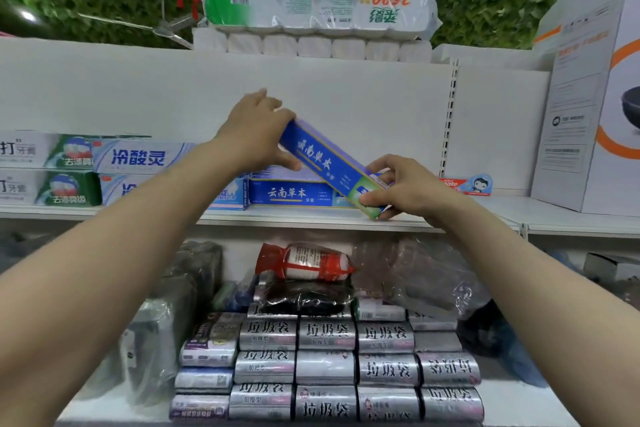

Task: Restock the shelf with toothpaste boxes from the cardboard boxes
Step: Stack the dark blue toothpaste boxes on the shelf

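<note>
Toothpaste box (329,163), blue, tilted, upper end left, lower green end right, held above shelf (311,218). Left hand (256,128) grips the upper end, fingers curled over the top; right hand (405,187) pinches the lower end. Directly below it: matching blue box (294,194) lying flat on the shelf. Left of that: white-blue boxes (138,158), green-white boxes (52,168).

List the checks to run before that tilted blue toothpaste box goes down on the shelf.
1. Left hand grips the blue toothpaste box at its upper end: ok.
2. Right hand pinches its green lower end: ok.
3. Box level: not ok, tilted, left end high.
4. Matching blue box lies flat on the shelf beneath: ok.
5. Room behind that front row: cannot tell.
</note>
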`<action>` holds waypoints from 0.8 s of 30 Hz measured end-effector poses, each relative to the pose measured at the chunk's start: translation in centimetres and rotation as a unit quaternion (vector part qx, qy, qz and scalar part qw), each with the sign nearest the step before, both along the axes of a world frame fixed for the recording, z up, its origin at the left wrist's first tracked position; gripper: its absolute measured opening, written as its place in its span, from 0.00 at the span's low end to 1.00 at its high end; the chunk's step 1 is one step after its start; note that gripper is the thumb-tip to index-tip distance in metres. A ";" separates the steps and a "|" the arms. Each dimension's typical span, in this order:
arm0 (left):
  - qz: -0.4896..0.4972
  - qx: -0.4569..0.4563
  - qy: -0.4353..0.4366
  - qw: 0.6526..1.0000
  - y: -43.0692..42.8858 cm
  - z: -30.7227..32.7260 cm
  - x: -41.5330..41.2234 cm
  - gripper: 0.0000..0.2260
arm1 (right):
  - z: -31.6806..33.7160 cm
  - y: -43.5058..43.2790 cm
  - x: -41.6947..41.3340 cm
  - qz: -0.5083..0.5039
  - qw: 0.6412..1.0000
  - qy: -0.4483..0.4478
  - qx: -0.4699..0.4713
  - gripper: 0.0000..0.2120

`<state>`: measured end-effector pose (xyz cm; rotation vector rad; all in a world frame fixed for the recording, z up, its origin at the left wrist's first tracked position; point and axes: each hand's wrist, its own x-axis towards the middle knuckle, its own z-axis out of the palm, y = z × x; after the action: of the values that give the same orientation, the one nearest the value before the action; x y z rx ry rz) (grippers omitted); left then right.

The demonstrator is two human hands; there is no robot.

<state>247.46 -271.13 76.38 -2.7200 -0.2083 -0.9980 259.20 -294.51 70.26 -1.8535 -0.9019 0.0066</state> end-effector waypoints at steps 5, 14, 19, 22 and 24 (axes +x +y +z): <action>-0.018 -0.050 0.052 0.997 1.3 -2.2 1.0 0.33 | 0.2 2.2 1.3 0.022 0.995 -0.049 -0.081 0.22; -0.014 -0.058 0.057 0.997 1.5 -4.4 2.0 0.17 | -1.7 3.6 3.4 -0.076 0.970 -0.212 -0.086 0.20; 0.037 -0.041 0.077 0.996 0.9 -4.7 2.1 0.18 | -2.4 4.0 3.6 -0.073 0.964 -0.240 -0.093 0.20; 0.068 -0.052 0.071 0.994 0.3 -5.3 2.1 0.18 | -2.6 4.0 3.7 -0.076 0.960 -0.251 -0.098 0.21; 0.097 -0.052 0.076 0.991 -0.8 -5.5 1.8 0.19 | -2.8 3.7 3.6 -0.075 0.958 -0.254 -0.113 0.23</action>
<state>249.22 -271.90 70.83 -2.7877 -0.4986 -0.7431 262.82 -290.84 67.50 -2.1804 -1.1408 -0.5000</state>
